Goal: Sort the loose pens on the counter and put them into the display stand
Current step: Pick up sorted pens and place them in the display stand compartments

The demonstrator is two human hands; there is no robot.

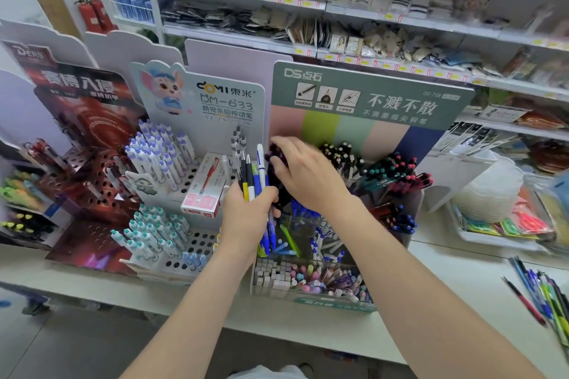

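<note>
Pink box (pixel 201 194) beside left grip (pixel 246 209) clutching pens (pixel 251 175), right grip (pixel 304 175) pinching dark pens (pixel 275 154)

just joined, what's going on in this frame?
A person is sorting pens at a shop counter. The left hand grips a bundle of mixed pens upright in front of the display stand. The right hand reaches over to the dark purple pens at the stand's back left. That spot is blurred, so I cannot tell whether it grips them. More loose pens lie on the counter at far right, not yet sorted.
</note>
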